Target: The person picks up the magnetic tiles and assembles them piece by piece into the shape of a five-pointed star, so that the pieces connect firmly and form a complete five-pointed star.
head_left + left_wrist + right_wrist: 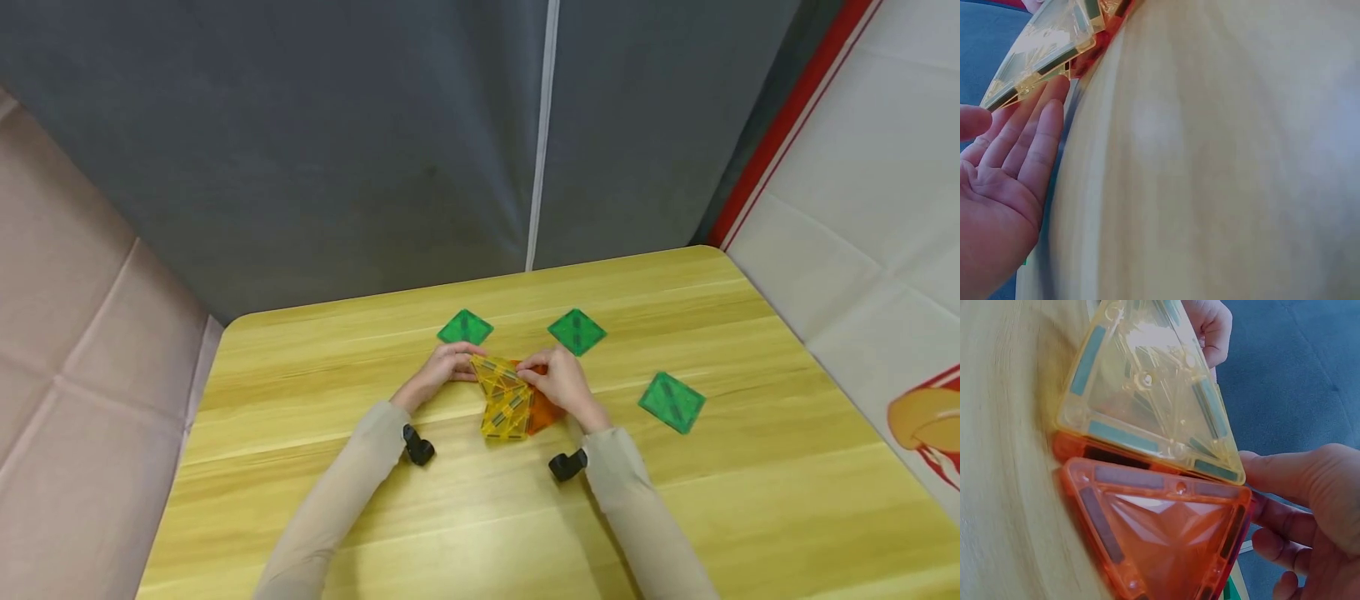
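Pinching with thumb and forefinger of the right hand at a corner joining translucent yellow triangular plastic tiles to translucent orange triangular plastic tiles; holding another yellow corner lightly between thumb and close-set, nearly straight fingers of the left hand. Probably light, stiff, slick; best taken by rims, away from seams. Glossy, faceted, dark-stripped along edges. Beyond, on the wood-grain table: flat green four-sided tiles.

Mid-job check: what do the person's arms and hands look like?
Left sleeve and right sleeve are both long, plain and pale beige, each with a small black device at its cuff. Left hand and right hand are bare, ungloved.
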`<state>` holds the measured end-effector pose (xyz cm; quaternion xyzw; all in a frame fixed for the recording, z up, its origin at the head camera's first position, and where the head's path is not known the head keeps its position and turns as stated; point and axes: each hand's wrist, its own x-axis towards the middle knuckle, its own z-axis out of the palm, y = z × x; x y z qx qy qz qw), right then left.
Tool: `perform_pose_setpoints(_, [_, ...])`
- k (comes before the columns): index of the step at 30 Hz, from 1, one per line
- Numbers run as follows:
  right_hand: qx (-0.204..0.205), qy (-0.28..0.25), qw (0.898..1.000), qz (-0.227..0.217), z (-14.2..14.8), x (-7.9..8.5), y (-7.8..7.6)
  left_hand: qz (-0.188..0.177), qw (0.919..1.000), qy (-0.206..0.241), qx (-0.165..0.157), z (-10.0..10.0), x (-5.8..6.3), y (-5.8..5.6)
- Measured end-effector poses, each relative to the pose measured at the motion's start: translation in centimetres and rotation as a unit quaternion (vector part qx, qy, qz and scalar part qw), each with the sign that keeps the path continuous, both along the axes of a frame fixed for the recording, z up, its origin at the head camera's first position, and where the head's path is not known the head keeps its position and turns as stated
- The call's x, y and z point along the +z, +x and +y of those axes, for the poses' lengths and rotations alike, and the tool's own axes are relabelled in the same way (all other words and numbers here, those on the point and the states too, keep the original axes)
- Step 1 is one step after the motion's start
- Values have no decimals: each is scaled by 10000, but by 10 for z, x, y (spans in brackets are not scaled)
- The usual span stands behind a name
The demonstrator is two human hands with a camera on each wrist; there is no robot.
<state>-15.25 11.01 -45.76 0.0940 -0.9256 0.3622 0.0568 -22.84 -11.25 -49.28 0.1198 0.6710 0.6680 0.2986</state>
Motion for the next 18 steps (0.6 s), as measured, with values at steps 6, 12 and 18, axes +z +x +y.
perform_pose_setpoints(6, [-56,-143,9996,-216,2,1,-1,37,10000,31,-33,1,2,2])
perform_pose_setpoints(12, [79,-203,9995,-240,6,3,-2,577,9974,-285,-311,2,2,3])
perform_pose_setpoints(18, [203,-654,9976,47,15,5,-7,800,9938,-686,353,-4,10,-4])
